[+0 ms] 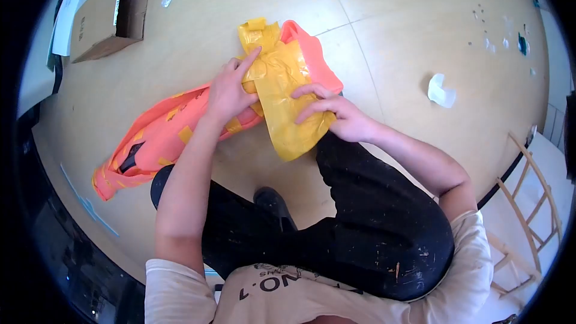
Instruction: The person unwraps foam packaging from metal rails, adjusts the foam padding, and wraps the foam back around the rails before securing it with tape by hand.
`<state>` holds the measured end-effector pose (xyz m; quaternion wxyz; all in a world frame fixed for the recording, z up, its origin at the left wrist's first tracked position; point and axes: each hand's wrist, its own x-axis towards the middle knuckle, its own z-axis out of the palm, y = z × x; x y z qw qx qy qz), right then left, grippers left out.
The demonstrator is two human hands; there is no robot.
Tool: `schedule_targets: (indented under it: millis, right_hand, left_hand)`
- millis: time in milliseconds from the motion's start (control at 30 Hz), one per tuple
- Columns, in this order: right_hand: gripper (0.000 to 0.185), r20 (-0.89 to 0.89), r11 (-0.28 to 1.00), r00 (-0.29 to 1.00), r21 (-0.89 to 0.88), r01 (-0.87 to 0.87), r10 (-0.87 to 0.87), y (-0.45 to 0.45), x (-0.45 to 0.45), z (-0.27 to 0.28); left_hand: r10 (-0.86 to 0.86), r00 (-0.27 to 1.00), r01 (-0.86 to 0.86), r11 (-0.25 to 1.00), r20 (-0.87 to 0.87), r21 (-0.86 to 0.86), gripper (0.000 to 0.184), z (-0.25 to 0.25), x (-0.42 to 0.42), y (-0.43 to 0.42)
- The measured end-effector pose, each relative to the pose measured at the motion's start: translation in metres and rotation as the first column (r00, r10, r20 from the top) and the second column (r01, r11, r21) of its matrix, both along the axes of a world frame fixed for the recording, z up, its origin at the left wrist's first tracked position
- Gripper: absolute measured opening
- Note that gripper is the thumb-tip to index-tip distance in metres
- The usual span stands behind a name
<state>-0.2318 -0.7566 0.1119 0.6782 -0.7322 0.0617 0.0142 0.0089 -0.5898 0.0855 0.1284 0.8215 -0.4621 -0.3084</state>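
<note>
A long bundle in salmon-pink wrapping, with yellow tape patches and a dark part showing through a gap, lies on the floor in front of me. Across its right end runs a wide, wrinkled strip of yellow tape, its lower end hanging loose. My left hand rests on the bundle at the tape's left edge, index finger stretched over the tape and thumb apart. My right hand has its fingers over the loose part of the tape and grips its right edge; the thumb is hidden.
An open cardboard box stands at upper left. A white curved scrap and a crumpled clear bit lie on the tiled floor. A wooden frame is at right. My bent knees flank the near floor.
</note>
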Motion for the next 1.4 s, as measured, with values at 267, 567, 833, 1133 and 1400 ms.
schedule_targets:
  millis: [267, 567, 833, 1133, 1400]
  right_hand:
    - [0.043, -0.744, 0.579, 0.649, 0.462, 0.672, -0.160, 0.012, 0.002, 0.029]
    - [0.034, -0.630, 0.674, 0.777, 0.578, 0.460, 0.010, 0.060, -0.012, -0.018]
    - [0.029, -0.517, 0.936, 0.834, 0.158, 0.316, -0.194, 0.088, -0.022, -0.109]
    - [0.027, -0.076, 0.926, 0.943, -0.228, 0.299, -0.324, 0.078, -0.018, -0.105]
    - [0.034, -0.186, 0.981, 0.970, 0.086, 0.173, -0.155, 0.042, -0.010, -0.069]
  left_hand:
    - [-0.006, 0.997, 0.002, 0.998, -0.073, -0.064, 0.081, -0.006, 0.002, 0.000]
    - [-0.077, 0.994, 0.092, 0.968, 0.072, -0.233, 0.072, -0.022, 0.003, 0.007]
    - [-0.065, 0.973, 0.052, 0.996, -0.222, -0.066, 0.068, -0.029, 0.017, 0.003]
    - [-0.252, 0.904, 0.279, 0.960, 0.346, -0.030, 0.079, 0.007, 0.002, 0.001]
    - [-0.228, 0.935, 0.262, 0.961, 0.271, -0.095, 0.108, 0.016, -0.053, 0.020]
